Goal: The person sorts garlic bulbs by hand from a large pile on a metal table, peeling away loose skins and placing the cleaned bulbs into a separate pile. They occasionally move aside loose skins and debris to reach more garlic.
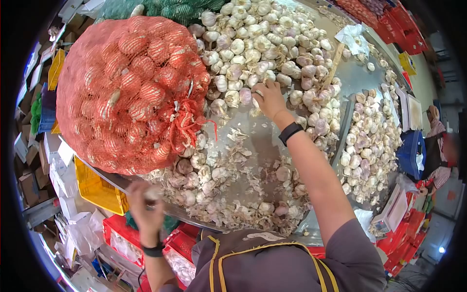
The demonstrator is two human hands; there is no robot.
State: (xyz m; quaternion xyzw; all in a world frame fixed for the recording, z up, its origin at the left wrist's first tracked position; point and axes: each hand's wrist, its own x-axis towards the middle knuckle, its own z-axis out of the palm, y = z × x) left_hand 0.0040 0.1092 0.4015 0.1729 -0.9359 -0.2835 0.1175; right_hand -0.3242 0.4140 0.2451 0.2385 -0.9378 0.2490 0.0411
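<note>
My right hand reaches onto the edge of a large heap of garlic bulbs, its fingers bent around a bulb at the heap's near side. My left hand, blurred by motion, is closed around a garlic bulb over the table's front left edge. A big red mesh sack packed with garlic stands on the metal table at the left, its knotted neck facing right. Loose bulbs and peeled skins lie between the sack and my right forearm.
A second garlic pile lies right of a metal divider. Below the table are a yellow crate and red crates. A green mesh sack is at the back. Another person is at the far right, beside a blue basket.
</note>
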